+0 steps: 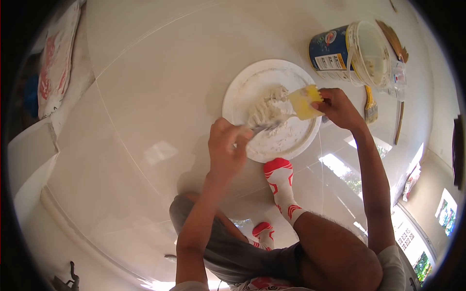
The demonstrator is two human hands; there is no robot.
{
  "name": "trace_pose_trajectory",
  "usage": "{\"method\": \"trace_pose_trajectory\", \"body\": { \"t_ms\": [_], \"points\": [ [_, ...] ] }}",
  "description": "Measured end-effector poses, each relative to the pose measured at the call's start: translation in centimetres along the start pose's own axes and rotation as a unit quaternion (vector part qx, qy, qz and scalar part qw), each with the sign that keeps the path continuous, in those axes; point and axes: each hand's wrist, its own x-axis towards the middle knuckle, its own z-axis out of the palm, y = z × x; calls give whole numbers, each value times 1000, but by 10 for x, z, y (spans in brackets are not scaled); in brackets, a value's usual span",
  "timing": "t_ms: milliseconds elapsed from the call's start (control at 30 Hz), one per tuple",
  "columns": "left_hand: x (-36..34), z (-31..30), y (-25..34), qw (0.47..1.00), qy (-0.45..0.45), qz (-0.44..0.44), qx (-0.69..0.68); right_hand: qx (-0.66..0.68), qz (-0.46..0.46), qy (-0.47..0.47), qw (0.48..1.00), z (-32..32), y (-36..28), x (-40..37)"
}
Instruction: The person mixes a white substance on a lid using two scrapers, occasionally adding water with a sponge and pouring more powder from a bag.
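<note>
My left hand (227, 145) is closed around a tool with a dark, flat blade (268, 127), blurred by motion, whose tip is over the white paste. Pinched in my right hand (338, 109) is a yellow plastic scraper (305, 102) with whitish smears. The scraper is above the right part of a round white lid (235, 86) on the floor. A lumpy heap of white paste (262, 110) lies on the lid, with thinner smears near its lower edge. The handle of the left tool is mostly hidden by my fingers.
A blue and white bucket (335, 51) lies at the upper right, with a yellow-handled brush (371, 106) and a thin stick (399, 123) below it. My socked foot (280, 182) is close to the lid's lower edge. A red and white sack (59, 63) is at the left.
</note>
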Motion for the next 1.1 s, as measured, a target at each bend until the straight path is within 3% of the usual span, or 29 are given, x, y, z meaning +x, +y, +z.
{"method": "trace_pose_trajectory", "body": {
  "t_ms": [33, 100, 167, 233, 300, 367, 433, 500, 533, 600, 667, 767, 833, 900, 933, 1000, 1033, 1067, 1100],
  "points": [
    [-5, -1, -18, 959, -20, -219, -179, 45, 30, 22, 998, 10, 26, 6],
    [0, 4, -32, 835, -36, -423, -349, 72, 50, 77, 993, 27, 57, 22],
    [4, 13, -39, 619, 178, -490, -587, 26, 58, 91, 994, 29, 54, 36],
    [-3, 13, -48, 623, 157, -474, -601, -8, 27, 92, 995, 34, 50, 60],
    [-5, 12, -51, 628, 132, -457, -616, -108, -90, 100, 985, 46, 35, 82],
    [-3, 12, -49, 615, 135, -453, -632, -145, -157, 78, 974, 56, 11, 96],
    [-5, 14, -53, 607, 139, -447, -642, -164, -194, -13, 967, 63, -20, 105],
    [-9, 13, -57, 600, 140, -446, -649, -201, -314, -33, 927, 73, -44, 110],
    [-10, 12, -59, 583, 139, -436, -672, -199, -312, -31, 928, 79, -56, 110],
    [-10, 11, -64, 566, 128, -424, -696, -362, -437, -118, 815, 87, -83, 93],
    [-12, 11, -68, 537, 133, -387, -737, -447, -496, -114, 735, 95, -88, 58],
    [-12, 11, -67, 557, 116, -383, -728, -408, -544, -132, 722, 79, -43, 23],
    [-10, 9, -66, 574, 119, -383, -714, -405, -556, -26, 725, 60, -11, 13],
    [-11, 10, -66, 584, 105, -375, -713, -384, -495, 71, 776, 42, -10, -7],
    [-11, 11, -66, 583, 106, -375, -712, -384, -495, 70, 776, 41, 0, -19],
    [-10, 11, -64, 586, 101, -364, -717, -213, -278, 150, 925, 47, 17, -43],
    [-10, 12, -64, 585, 101, -366, -717, -144, -126, 132, 973, 52, 19, -55],
    [-10, 13, -64, 586, 102, -358, -720, -71, 30, 112, 991, 58, 19, -66],
    [-9, 13, -63, 587, 103, -350, -723, 73, 120, 115, 983, 74, 29, -71]
  ]
}}
